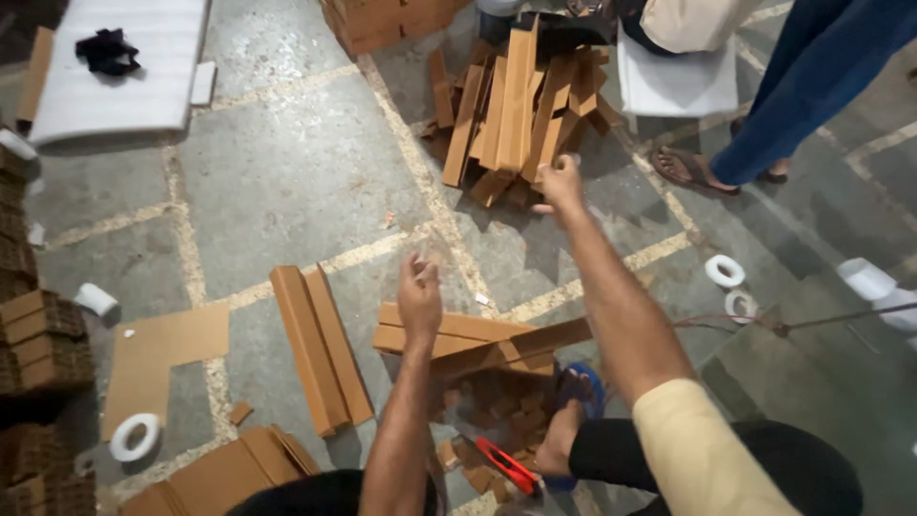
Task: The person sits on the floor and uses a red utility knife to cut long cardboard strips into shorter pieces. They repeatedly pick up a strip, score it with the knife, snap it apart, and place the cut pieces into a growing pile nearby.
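Left of the cardboard strip pile [511, 110]: white foam sheet [124, 67] far left, L-shaped brown angle piece [320, 349] running away from you. Your left hand [420, 296], below the pile, fingers loosely together, empty. Your right hand [561, 183] touches the pile's near edge, fingers curled; the strips point away, upright-leaning.

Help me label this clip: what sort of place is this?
Probably a packing workshop floor: a pile of cardboard strips by the right hand, tape rolls, stacked corrugated blocks on bare concrete.
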